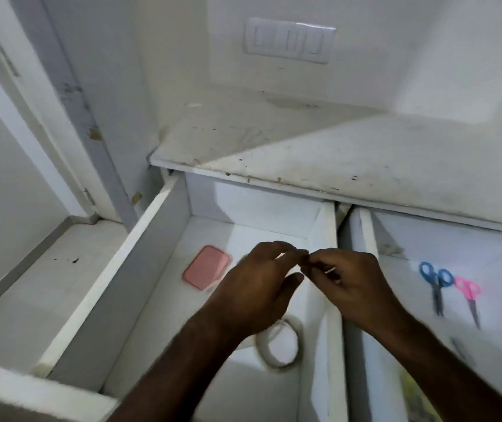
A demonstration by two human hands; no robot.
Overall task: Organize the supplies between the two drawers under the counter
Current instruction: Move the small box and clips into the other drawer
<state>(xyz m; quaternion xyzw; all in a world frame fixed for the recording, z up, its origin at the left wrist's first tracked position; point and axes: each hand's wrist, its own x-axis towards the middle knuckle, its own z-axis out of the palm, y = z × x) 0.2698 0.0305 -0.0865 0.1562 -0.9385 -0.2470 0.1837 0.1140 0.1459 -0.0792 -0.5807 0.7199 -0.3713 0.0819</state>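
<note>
Two white drawers stand pulled out under the counter. The left drawer (155,226) holds a pink rectangular pad (207,267) and a roll of clear tape (278,345). In the right drawer (368,233) lie blue scissors (435,284) and pink scissors (469,295). My left hand (259,287) and my right hand (350,284) meet fingertip to fingertip above the left drawer's right wall. The right fingers pinch a small thin item (330,271), blurred. The left fingertips touch the same spot, and whether they grip it is unclear.
The stained white counter (335,153) overhangs the backs of both drawers. A wall switch plate (289,39) sits above it. A door frame (70,117) and floor (30,284) are to the left. A dark blurred object (460,350) lies near the right drawer's front.
</note>
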